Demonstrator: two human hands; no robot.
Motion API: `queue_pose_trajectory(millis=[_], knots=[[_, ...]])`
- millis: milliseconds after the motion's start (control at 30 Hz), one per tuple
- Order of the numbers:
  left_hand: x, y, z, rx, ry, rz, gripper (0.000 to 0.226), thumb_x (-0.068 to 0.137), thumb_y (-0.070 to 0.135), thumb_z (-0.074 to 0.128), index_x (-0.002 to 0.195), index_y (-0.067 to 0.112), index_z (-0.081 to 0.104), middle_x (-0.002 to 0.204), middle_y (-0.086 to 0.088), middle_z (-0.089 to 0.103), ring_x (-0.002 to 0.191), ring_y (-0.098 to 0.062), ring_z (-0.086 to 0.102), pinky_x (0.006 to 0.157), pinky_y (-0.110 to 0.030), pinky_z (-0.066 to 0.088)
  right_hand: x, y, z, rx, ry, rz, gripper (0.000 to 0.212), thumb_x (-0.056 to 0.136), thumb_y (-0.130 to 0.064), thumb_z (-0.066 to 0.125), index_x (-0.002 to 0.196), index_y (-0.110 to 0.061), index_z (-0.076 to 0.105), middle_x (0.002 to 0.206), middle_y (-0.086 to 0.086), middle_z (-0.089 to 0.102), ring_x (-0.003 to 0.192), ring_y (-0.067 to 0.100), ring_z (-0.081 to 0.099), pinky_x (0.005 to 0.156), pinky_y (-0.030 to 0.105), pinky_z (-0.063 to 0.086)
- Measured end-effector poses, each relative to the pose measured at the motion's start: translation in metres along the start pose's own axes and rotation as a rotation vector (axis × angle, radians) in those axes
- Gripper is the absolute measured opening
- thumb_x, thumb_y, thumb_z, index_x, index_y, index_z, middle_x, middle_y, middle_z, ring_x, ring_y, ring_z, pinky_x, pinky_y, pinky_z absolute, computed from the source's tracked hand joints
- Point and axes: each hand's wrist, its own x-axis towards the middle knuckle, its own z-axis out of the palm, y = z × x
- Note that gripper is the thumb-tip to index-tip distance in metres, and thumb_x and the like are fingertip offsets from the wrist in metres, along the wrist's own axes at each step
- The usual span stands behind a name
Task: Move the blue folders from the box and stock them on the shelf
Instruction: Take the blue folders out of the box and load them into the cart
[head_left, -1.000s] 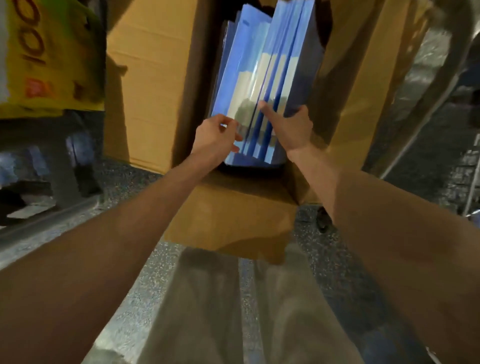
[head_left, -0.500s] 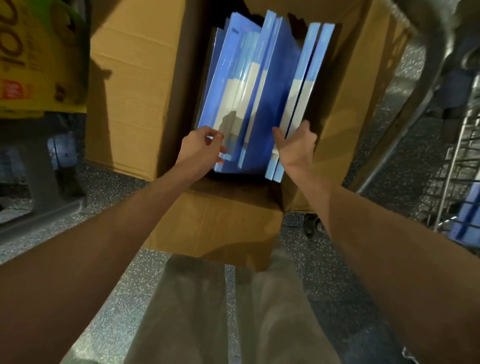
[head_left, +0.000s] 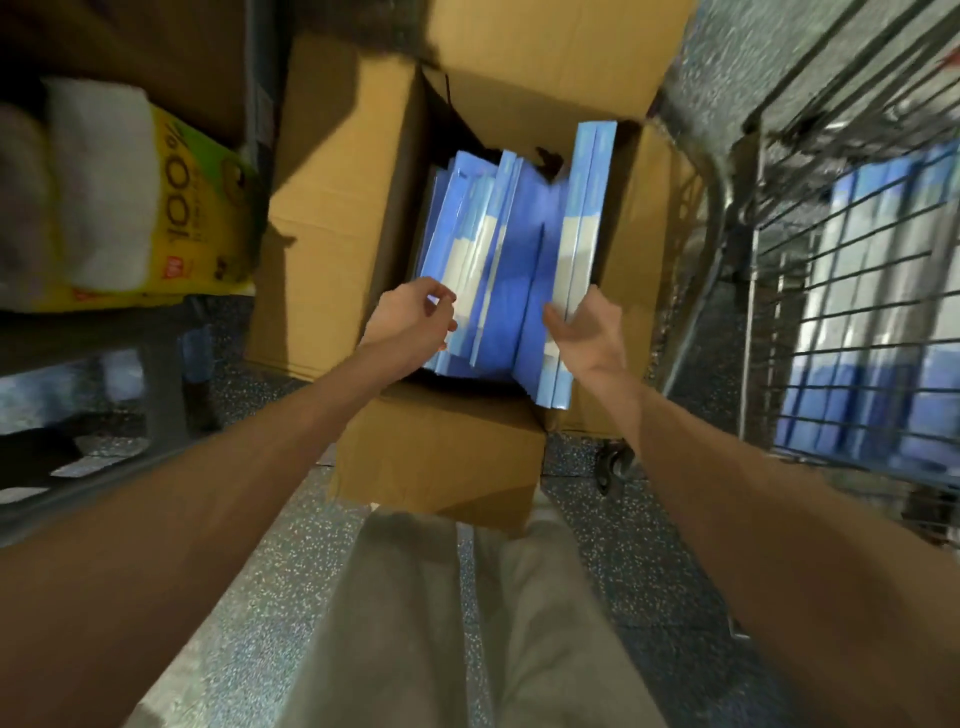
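Observation:
An open cardboard box (head_left: 441, 457) stands on the floor in front of me, with several blue folders (head_left: 498, 270) upright inside it. My right hand (head_left: 587, 332) grips a pair of blue folders (head_left: 584, 218) at the right of the stack; they stick up higher than the others. My left hand (head_left: 413, 317) has its fingers curled on the near edge of the folders on the left side of the stack.
A wire rack (head_left: 857, 291) at the right holds more blue folders (head_left: 862, 364). A yellow package (head_left: 171, 208) lies on a low shelf at the left. A large cardboard box (head_left: 332, 208) stands left of the open one. Speckled floor and my trousers are below.
My right hand has drawn its two folders up and to the right, away from the stack. My left hand stays on the left folders. The view has swung toward the wire rack.

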Motion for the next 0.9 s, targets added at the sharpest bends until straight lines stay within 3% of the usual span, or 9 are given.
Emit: queue_pose_trajectory(millis=[67, 200, 333, 500, 600, 700, 767, 833, 900], knots=[[-0.035, 0.041, -0.026, 0.071, 0.004, 0.082, 0.011, 0.092, 0.033, 0.054, 0.098, 0.028, 0.061, 0.084, 0.003, 0.074, 0.076, -0.026, 0.073, 0.071, -0.044, 0.062, -0.029, -0.026, -0.033, 0.026, -0.040, -0.045, 0.021, 0.096, -0.027, 0.061, 0.105, -0.010, 0.055, 0.086, -0.006, 0.056, 0.070, 0.005, 0.053, 0.049, 0.013, 0.035], [-0.085, 0.108, -0.063, 0.351, 0.073, 0.293, 0.030, 0.097, 0.024, 0.058, 0.126, 0.021, 0.057, 0.100, 0.002, 0.071, 0.083, -0.025, 0.070, 0.064, -0.026, 0.050, -0.081, -0.077, -0.084, 0.001, -0.122, -0.164, 0.023, 0.095, -0.028, 0.063, 0.109, -0.011, 0.060, 0.093, -0.003, 0.063, 0.081, 0.011, 0.061, 0.060, 0.020, 0.044], [-0.155, 0.175, -0.110, 0.575, 0.199, 0.549, 0.062, 0.086, 0.027, 0.072, 0.143, 0.019, 0.048, 0.126, -0.009, 0.062, 0.113, -0.031, 0.060, 0.091, -0.035, 0.043, -0.140, -0.141, -0.156, -0.114, -0.197, -0.398, 0.023, 0.091, -0.021, 0.066, 0.106, -0.003, 0.065, 0.094, 0.007, 0.065, 0.086, 0.022, 0.061, 0.062, 0.029, 0.036], [-0.226, 0.223, -0.156, 0.838, 0.388, 0.805, 0.094, 0.065, 0.044, 0.088, 0.146, 0.020, 0.047, 0.152, -0.016, 0.041, 0.143, -0.041, 0.035, 0.112, -0.054, 0.034, -0.205, -0.206, -0.230, -0.337, -0.286, -0.580, 0.036, 0.072, -0.039, 0.075, 0.090, -0.009, 0.069, 0.088, 0.010, 0.072, 0.086, 0.028, 0.068, 0.071, 0.042, 0.052], [-0.269, 0.249, -0.182, 0.994, 0.390, 0.957, 0.100, 0.060, 0.057, 0.088, 0.144, 0.021, 0.050, 0.156, -0.017, 0.037, 0.149, -0.040, 0.024, 0.115, -0.056, 0.027, -0.248, -0.240, -0.263, -0.499, -0.340, -0.703, 0.050, 0.064, -0.058, 0.065, 0.081, -0.010, 0.065, 0.075, 0.001, 0.064, 0.071, 0.020, 0.059, 0.061, 0.031, 0.045], [-0.306, 0.273, -0.200, 1.105, 0.347, 0.946, 0.089, 0.060, 0.073, 0.078, 0.132, 0.025, 0.060, 0.137, -0.003, 0.059, 0.141, -0.030, 0.038, 0.110, -0.045, 0.027, -0.294, -0.268, -0.293, -0.649, -0.325, -0.761, 0.029, 0.079, -0.037, 0.075, 0.077, -0.012, 0.059, 0.071, 0.002, 0.056, 0.065, 0.019, 0.048, 0.051, 0.023, 0.031], [-0.332, 0.284, -0.209, 1.154, 0.300, 0.908, 0.071, 0.064, 0.077, 0.073, 0.113, 0.027, 0.066, 0.112, 0.003, 0.069, 0.117, -0.024, 0.058, 0.097, -0.040, 0.037, -0.323, -0.278, -0.306, -0.701, -0.297, -0.780, 0.025, 0.082, -0.032, 0.074, 0.081, -0.011, 0.061, 0.076, 0.005, 0.059, 0.069, 0.020, 0.051, 0.053, 0.027, 0.031], [-0.354, 0.288, -0.215, 1.124, 0.241, 0.882, 0.060, 0.069, 0.076, 0.071, 0.097, 0.024, 0.064, 0.094, 0.003, 0.071, 0.094, -0.024, 0.065, 0.078, -0.036, 0.043, -0.351, -0.283, -0.315, -0.727, -0.273, -0.787, 0.025, 0.080, -0.036, 0.075, 0.080, -0.017, 0.058, 0.074, 0.000, 0.056, 0.069, 0.019, 0.050, 0.058, 0.031, 0.033], [-0.374, 0.285, -0.219, 1.100, 0.250, 0.925, 0.060, 0.070, 0.078, 0.068, 0.092, 0.022, 0.063, 0.091, 0.003, 0.071, 0.088, -0.024, 0.067, 0.069, -0.035, 0.045, -0.383, -0.286, -0.320, -0.747, -0.205, -0.767, 0.029, 0.071, -0.047, 0.069, 0.072, -0.026, 0.049, 0.072, -0.004, 0.054, 0.069, 0.020, 0.050, 0.059, 0.032, 0.034]])
